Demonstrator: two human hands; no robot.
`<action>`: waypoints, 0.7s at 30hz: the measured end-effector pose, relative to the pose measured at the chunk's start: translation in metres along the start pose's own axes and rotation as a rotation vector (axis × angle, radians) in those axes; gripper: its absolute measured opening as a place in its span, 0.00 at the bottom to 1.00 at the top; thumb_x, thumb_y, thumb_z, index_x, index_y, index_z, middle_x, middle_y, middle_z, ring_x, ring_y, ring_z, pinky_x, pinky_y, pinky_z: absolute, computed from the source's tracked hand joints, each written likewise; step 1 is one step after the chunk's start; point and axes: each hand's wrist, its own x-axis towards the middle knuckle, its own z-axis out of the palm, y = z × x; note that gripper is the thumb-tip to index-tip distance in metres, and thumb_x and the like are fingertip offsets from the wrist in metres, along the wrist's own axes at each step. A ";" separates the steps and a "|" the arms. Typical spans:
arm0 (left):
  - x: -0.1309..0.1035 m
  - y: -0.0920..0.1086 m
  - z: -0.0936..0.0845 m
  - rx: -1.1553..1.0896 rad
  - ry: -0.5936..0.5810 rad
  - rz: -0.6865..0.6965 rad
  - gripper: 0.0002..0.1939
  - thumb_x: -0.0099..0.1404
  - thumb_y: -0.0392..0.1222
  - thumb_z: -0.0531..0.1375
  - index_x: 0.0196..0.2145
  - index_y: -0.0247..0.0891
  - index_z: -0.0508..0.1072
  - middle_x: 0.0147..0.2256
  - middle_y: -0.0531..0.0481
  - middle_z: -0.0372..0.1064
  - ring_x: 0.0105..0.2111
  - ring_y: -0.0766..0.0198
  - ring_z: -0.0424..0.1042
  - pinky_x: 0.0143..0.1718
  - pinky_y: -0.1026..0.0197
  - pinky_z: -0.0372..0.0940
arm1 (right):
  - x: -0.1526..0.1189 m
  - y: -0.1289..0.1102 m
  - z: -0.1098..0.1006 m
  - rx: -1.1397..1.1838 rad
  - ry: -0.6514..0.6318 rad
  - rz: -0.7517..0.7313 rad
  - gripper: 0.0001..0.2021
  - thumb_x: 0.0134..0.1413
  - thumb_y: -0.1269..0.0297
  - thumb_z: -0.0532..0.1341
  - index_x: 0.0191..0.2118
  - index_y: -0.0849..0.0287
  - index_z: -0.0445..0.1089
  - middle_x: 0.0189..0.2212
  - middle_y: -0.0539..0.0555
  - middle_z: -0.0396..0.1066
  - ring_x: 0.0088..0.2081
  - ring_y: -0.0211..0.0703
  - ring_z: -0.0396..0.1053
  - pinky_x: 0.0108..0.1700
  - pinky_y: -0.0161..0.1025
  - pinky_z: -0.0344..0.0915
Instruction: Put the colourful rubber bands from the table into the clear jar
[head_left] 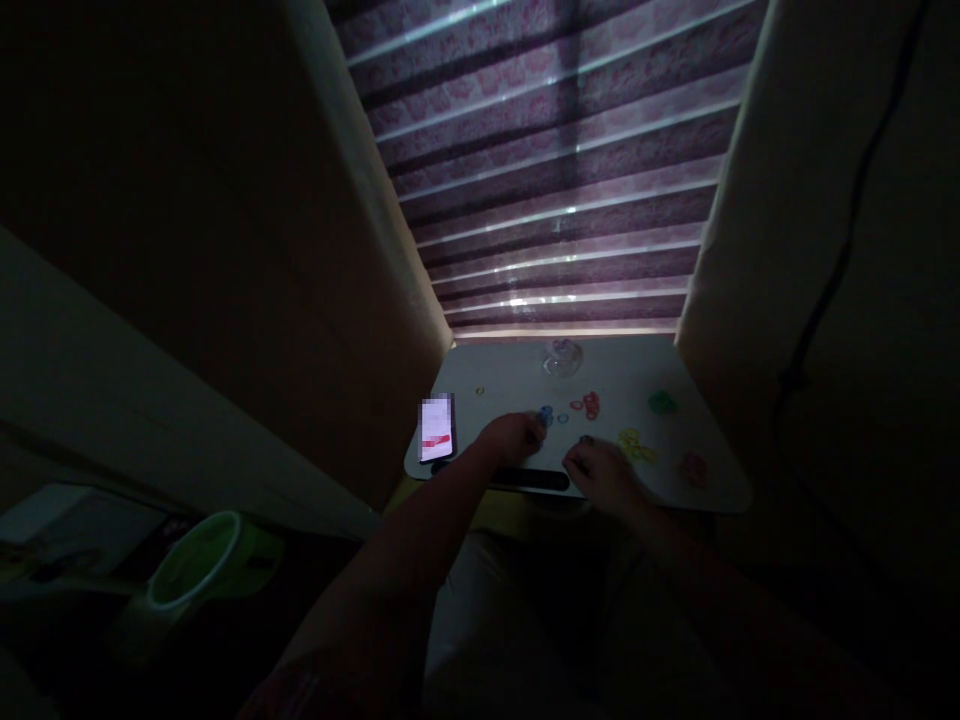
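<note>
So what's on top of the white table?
A lit phone, a clear container, blue loops, red loops, yellow loops, a green cluster and a pinkish cluster. Your left hand and right hand cover parts of the white table; what's beneath is hidden.

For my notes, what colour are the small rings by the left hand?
Small blue rings, shown in the head view.
</note>
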 end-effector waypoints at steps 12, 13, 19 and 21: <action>-0.015 0.014 -0.010 0.180 -0.053 0.022 0.09 0.60 0.38 0.60 0.35 0.38 0.81 0.42 0.42 0.79 0.40 0.52 0.77 0.42 0.58 0.70 | -0.001 0.007 0.004 -0.078 0.018 -0.021 0.12 0.58 0.60 0.56 0.26 0.55 0.71 0.23 0.52 0.69 0.29 0.42 0.66 0.34 0.37 0.57; -0.017 0.012 -0.010 0.176 -0.049 0.012 0.10 0.60 0.38 0.61 0.36 0.39 0.81 0.44 0.42 0.78 0.41 0.53 0.77 0.42 0.58 0.70 | -0.001 0.008 0.005 -0.085 0.025 -0.033 0.12 0.57 0.59 0.56 0.26 0.55 0.71 0.24 0.52 0.69 0.30 0.43 0.67 0.34 0.37 0.57; -0.024 -0.004 -0.010 -0.005 0.045 -0.044 0.14 0.62 0.42 0.62 0.46 0.44 0.79 0.45 0.48 0.78 0.41 0.58 0.78 0.42 0.61 0.70 | -0.002 0.012 0.007 -0.040 -0.005 -0.026 0.15 0.59 0.58 0.53 0.26 0.55 0.70 0.24 0.52 0.70 0.28 0.43 0.67 0.32 0.38 0.58; -0.024 -0.012 -0.011 -0.013 0.083 -0.155 0.15 0.64 0.44 0.61 0.49 0.43 0.78 0.45 0.48 0.78 0.42 0.59 0.78 0.44 0.62 0.71 | -0.003 0.012 0.007 -0.022 -0.013 -0.024 0.14 0.59 0.57 0.53 0.27 0.55 0.70 0.24 0.52 0.70 0.28 0.43 0.67 0.32 0.38 0.58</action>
